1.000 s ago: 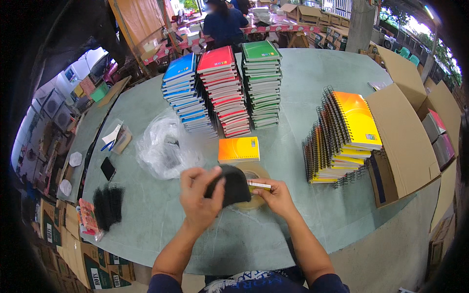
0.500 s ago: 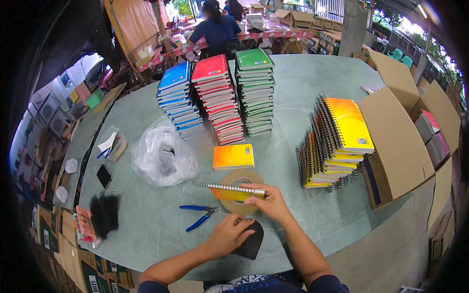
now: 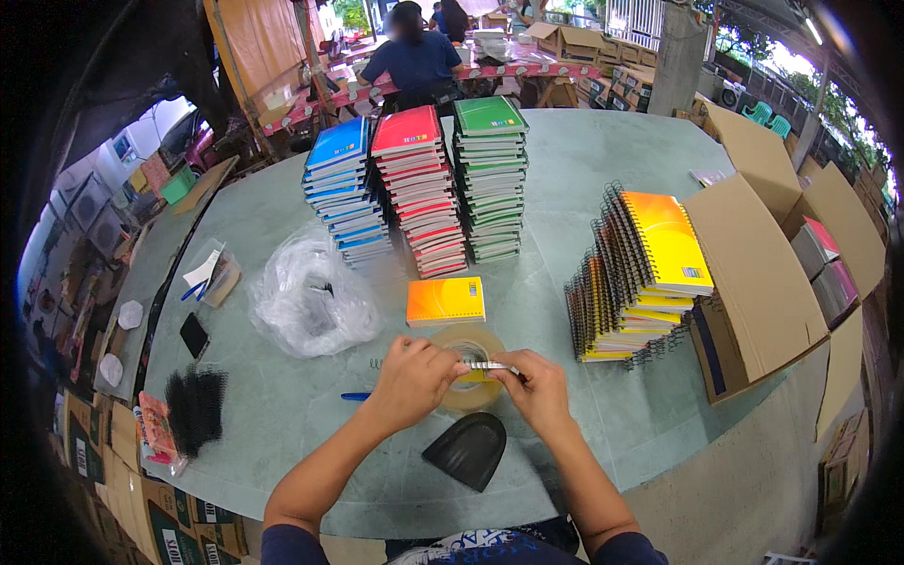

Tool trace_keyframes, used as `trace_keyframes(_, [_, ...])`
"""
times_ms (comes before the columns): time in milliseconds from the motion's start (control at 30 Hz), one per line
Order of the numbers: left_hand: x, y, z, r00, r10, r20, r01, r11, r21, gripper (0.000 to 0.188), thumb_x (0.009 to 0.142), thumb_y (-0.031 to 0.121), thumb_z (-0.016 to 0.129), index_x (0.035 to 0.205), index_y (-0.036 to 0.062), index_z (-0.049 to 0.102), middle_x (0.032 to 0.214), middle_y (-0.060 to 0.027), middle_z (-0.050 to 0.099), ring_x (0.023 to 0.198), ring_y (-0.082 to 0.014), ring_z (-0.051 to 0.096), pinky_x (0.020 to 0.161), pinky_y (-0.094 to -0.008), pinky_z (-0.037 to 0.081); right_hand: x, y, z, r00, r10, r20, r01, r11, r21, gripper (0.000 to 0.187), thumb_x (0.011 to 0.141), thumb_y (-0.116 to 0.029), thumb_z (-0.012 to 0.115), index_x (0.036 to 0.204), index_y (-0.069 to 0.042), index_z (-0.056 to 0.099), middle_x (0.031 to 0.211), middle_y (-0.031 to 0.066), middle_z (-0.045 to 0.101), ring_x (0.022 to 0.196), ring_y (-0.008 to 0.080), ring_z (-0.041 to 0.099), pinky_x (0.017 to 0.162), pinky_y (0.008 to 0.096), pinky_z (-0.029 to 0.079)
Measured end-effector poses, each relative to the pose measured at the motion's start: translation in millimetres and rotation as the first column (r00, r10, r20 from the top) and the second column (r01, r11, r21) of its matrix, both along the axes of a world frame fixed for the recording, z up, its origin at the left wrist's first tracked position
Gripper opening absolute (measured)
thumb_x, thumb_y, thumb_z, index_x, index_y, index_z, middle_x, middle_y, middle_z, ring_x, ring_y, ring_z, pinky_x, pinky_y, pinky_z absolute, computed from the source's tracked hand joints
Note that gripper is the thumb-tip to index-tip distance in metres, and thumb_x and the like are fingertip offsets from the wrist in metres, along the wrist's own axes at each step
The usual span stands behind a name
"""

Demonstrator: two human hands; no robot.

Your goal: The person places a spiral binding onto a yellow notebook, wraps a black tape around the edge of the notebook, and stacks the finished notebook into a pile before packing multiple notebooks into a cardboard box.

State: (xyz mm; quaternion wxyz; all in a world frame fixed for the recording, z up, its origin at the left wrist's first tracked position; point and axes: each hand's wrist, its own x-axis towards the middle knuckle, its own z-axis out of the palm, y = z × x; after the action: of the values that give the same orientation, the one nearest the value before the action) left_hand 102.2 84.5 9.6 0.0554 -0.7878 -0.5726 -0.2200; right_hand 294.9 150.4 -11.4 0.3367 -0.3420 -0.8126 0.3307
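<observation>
Between my two hands is a yellow-orange spiral notebook (image 3: 484,365), its wire-bound edge turned up. My left hand (image 3: 414,379) closes its fingers on the binding; a bit of loose coil sticks out to its left. My right hand (image 3: 535,384) pinches the notebook's right end. Under it lies a wide roll of clear tape (image 3: 461,403). The blue-handled cutting pliers (image 3: 356,396) are mostly hidden behind my left hand and wrist. A black rounded pad (image 3: 468,452) rests on the table nearer to me. Just beyond the tape is a small stack of yellow notebooks (image 3: 444,301).
Tall stacks of blue (image 3: 337,146), red (image 3: 407,132) and green (image 3: 490,117) notebooks stand at the back. Yellow notebooks (image 3: 667,240) are piled on the right beside an open carton (image 3: 753,282). To the left are a plastic bag (image 3: 311,301) and black coils (image 3: 195,410).
My left hand has left the black pad and moved up to the notebook's binding, covering most of the pliers. The notebook is now gripped from both sides, its cover less visible.
</observation>
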Motion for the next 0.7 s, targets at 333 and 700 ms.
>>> trace_keyframes(333, [12,11,1,0.989,-0.039,0.141,0.039,0.999,0.006,0.019,0.075,0.017,0.065,0.09,0.008,0.06,0.082,-0.006,0.057,0.076,-0.0243,0.053,0.068,-0.0366,0.038,-17,3,-29,0.777,-0.036,-0.629,-0.418,0.718,-0.556,0.019,0.087,0.005,0.047,0.105,0.006,0.054,0.097,0.0153,0.062,0.078,0.0203,0.066,0.066,0.0267,0.055])
trace_keyframes(700, [3,6,19,0.997,0.026,-0.076,-0.032,0.996,-0.081,0.028,0.072,0.017,0.065,0.096,0.0054,0.055,0.097,-0.0105,0.054,0.093,-0.0274,0.05,0.077,-0.0401,0.037,-23,-2,-27,0.833,-0.058,-0.55,-0.266,0.83,-0.49,0.024,0.086,0.001,0.053,0.11,0.004,0.055,0.088,0.0106,0.065,0.07,0.013,0.064,0.066,0.0245,0.054])
